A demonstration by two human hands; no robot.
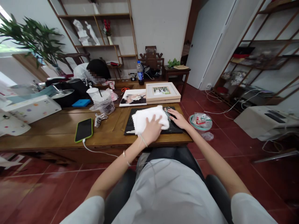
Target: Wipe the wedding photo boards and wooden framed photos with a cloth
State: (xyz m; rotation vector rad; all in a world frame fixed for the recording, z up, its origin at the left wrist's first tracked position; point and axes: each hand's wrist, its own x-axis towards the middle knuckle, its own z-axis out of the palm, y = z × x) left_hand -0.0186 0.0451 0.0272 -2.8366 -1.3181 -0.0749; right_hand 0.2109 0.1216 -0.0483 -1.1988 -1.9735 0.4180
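A white towel [142, 119] lies on a dark flat panel [130, 126] at the front edge of the wooden table [114, 124]. My left hand [153, 128] rests on top of the towel with its fingers spread. To its right, my right hand [177, 118] lies flat near the panel's right side, fingers stretched out. Part of a picture shows on the panel beside the right hand; the towel hides much of the rest. I cannot make out what the picture shows.
Behind the panel lie a photo print [134, 97] and a white picture frame [163, 92]. A bottle [140, 73] stands farther back. On the left are a charging phone [84, 130], a bagged cup [102, 101] and a blue box [81, 103]. Another person [80, 71] bends across the table.
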